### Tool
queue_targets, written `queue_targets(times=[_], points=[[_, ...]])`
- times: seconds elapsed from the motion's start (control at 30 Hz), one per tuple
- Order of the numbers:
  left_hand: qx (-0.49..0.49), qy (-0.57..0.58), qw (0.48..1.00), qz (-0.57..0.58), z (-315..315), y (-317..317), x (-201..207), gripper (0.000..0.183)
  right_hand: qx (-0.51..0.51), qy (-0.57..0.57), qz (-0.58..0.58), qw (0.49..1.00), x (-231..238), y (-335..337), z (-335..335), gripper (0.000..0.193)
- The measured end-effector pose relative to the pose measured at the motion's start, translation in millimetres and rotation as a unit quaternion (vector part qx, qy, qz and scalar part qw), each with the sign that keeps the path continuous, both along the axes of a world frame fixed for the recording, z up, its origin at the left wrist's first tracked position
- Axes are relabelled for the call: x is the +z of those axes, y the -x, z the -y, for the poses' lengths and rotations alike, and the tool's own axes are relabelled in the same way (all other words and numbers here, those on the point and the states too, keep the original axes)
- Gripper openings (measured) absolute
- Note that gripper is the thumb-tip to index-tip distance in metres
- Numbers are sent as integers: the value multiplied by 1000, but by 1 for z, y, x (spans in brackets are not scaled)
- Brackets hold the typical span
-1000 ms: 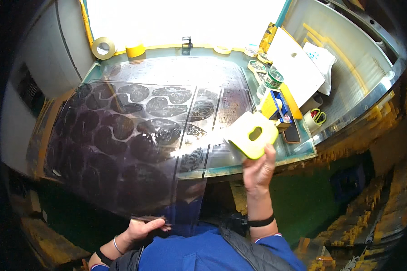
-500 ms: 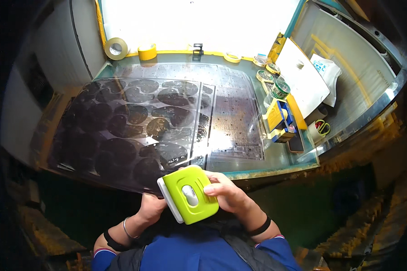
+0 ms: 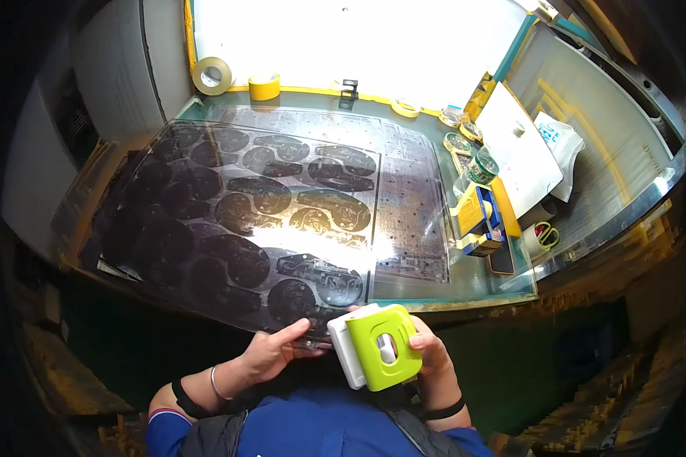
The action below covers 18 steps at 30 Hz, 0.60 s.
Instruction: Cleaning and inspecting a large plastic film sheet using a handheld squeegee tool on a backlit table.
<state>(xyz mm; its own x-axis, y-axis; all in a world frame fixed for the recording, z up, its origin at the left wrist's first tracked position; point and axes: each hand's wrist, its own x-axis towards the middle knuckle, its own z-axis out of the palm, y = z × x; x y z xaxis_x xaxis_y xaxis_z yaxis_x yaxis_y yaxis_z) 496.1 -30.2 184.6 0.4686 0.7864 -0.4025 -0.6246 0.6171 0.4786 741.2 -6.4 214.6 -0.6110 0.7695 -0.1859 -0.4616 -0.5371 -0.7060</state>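
Note:
My right hand [image 3: 434, 354] grips a lime-green and white hole punch [image 3: 370, 369] by its right side, thumb on the green top. The punch is tilted in front of the table's near edge, its white side toward my left hand. A large dark transparent film sheet [image 3: 240, 194] with rounded black shapes lies over the table and overhangs its front. My left hand [image 3: 270, 354] pinches the near edge of this film, the thumb or index finger lying on top and other fingers underneath. Whether the film's corner sits inside the punch cannot be made out.
Under the film lies another dotted sheet [image 3: 413, 206] on the glass table [image 3: 465, 293]. Tape rolls [image 3: 264, 87] stand along the back below a bright white panel [image 3: 358, 46]. At right are a blue and yellow tape dispenser [image 3: 484, 221], a phone [image 3: 501, 261] and green-handled scissors [image 3: 547, 236].
The hole punch and my right hand have moved right and slightly down. My left hand has shifted right with its finger extended over the film. The film has slid right across the dotted sheet.

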Motion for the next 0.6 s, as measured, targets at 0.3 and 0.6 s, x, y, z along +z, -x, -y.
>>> queue_targets(times=[0.3, 0.6], points=[[99, -131, 971, -172, -18, 3, 38, 18, -349, -102, -33, 931, 10, -7, -8, 46], [107, -138, 968, -181, -17, 0, 33, 16, -318, -66, -51, 944, 7, 24, -1, 51]])
